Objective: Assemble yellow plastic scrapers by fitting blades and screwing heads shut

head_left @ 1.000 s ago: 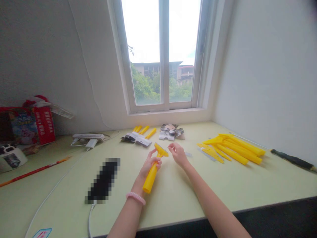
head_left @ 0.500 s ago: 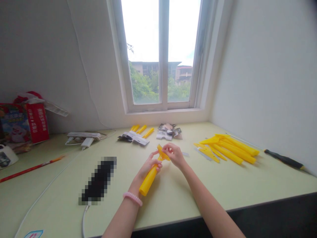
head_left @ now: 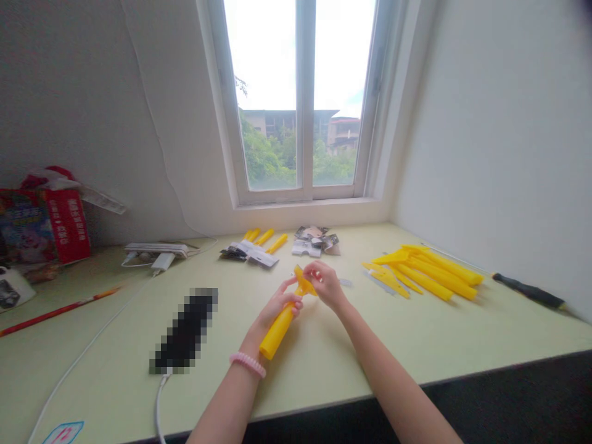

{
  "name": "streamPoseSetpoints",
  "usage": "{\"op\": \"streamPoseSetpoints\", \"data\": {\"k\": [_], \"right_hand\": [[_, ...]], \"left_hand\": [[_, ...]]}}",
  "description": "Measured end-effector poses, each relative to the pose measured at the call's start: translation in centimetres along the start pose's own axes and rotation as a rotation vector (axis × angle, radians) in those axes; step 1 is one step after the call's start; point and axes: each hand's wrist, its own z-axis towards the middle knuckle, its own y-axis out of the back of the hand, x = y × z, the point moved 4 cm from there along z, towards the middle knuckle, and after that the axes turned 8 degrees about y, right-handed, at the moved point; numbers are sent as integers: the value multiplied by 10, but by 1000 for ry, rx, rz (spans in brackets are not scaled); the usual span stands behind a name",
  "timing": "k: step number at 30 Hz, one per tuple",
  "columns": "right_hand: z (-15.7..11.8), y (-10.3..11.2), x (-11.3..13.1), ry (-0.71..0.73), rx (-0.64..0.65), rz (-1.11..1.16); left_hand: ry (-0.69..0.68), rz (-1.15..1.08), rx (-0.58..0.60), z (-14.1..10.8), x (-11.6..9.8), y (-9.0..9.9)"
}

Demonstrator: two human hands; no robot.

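Note:
My left hand [head_left: 283, 302] is wrapped round a yellow plastic scraper-like tool [head_left: 276, 333], its thick round handle pointing down toward me. The tool's forked head tilts up and away, just past my left fingers. At that head, my right hand [head_left: 324, 285] is closed with thumb and fingertips pinched together. Whatever lies in the pinch is too small or hidden to make out. A pale flat strip [head_left: 345, 282] lies on the table just behind my right hand.
More yellow handles and flat yellow pieces [head_left: 420, 271] are piled at right, beside a black-handled screwdriver [head_left: 530, 291]. Packaged yellow-handled tools [head_left: 254, 250] and small packets [head_left: 317, 240] lie near the window. At left are a power strip [head_left: 160, 250], a cabled dark pixelated object [head_left: 185, 333] and a red stick [head_left: 60, 313].
The camera view has shifted slightly. Both hands stay at the yellow tool, with my right fingers moved only a little at its head.

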Motion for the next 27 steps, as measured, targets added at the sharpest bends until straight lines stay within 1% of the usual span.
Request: {"op": "streamPoseSetpoints", "data": {"k": [5,12,15,18,20,22,24,25,27], "right_hand": [[0,-2,-2,-3,26,3],[-2,-3,-3,-19,50,-13],[-2,-4,-1,-38,36,-8],[-2,-5,-1,-46,55,3],[0,-6,-2,-49,68,22],[1,-2,-6,-80,46,14],[1,8,-15,-150,6,-91],[0,15,-21,-197,-8,-189],[-5,30,-34,-285,15,-449]], "left_hand": [[-12,19,7,1,2,4],[1,-35,20,0,0,2],[7,-45,4,1,1,3],[7,-65,-17,2,1,4],[-7,-106,-29,3,0,5],[-26,-163,-48,3,-3,7],[-32,-214,-68,2,-6,8],[-31,-233,-78,1,-7,9],[-30,-256,-95,1,-9,11]]}}
